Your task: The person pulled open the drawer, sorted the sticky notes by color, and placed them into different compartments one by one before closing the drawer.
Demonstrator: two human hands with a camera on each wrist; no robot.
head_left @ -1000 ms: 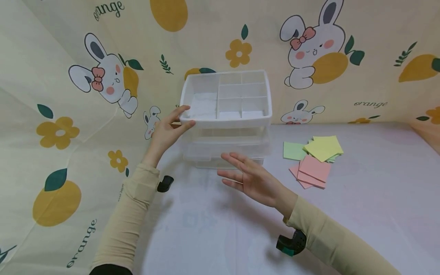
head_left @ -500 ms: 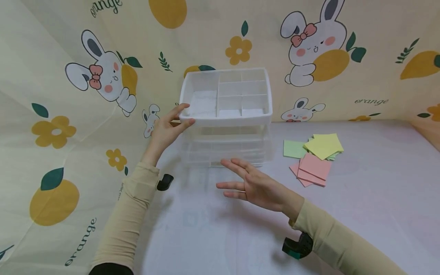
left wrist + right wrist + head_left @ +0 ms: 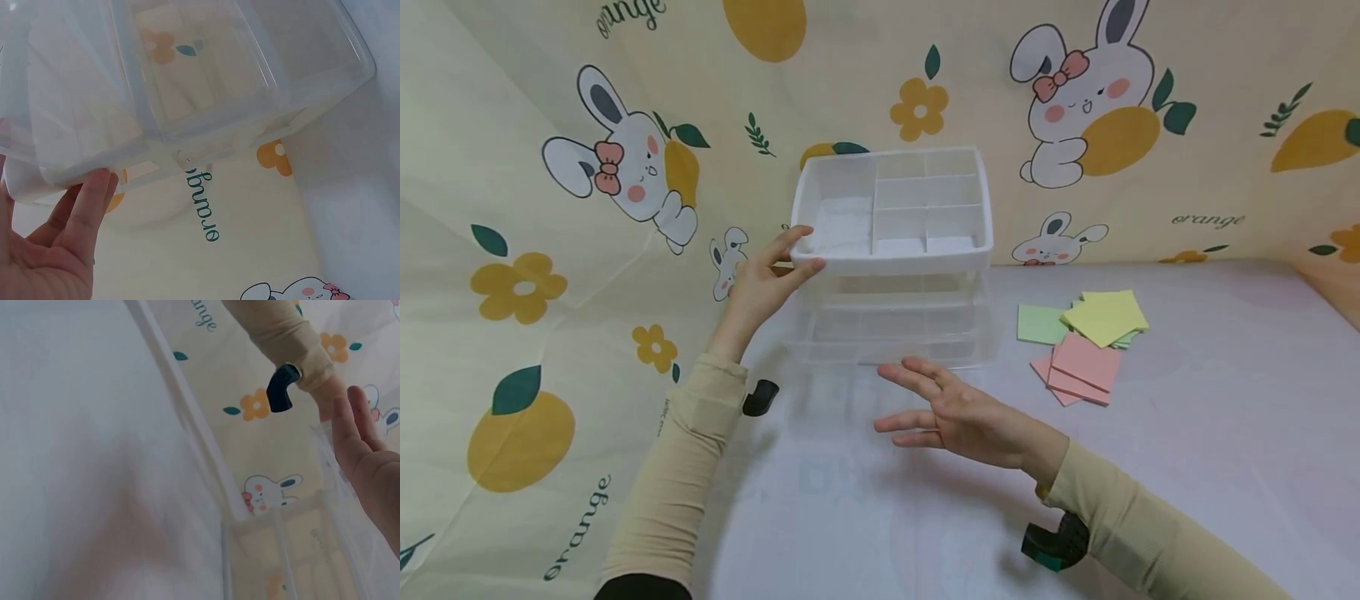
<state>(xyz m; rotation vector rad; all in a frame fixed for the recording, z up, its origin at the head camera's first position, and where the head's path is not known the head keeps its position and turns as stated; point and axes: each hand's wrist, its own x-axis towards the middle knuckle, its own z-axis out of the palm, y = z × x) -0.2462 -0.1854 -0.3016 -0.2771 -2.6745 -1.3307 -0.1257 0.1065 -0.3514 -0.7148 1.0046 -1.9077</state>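
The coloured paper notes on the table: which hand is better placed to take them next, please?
Probably the right hand: it is open, holds nothing, and is nearer to the coloured paper notes. The left hand holds the white organizer at its front left corner.

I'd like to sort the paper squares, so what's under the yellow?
Green paper peeks out from under the yellow paper, at its left and lower right. The rest beneath is covered, so I can't tell.

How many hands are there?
2. The left hand holds the left front corner of the white top tray. The right hand is open, in front of the clear drawers. I see no others.
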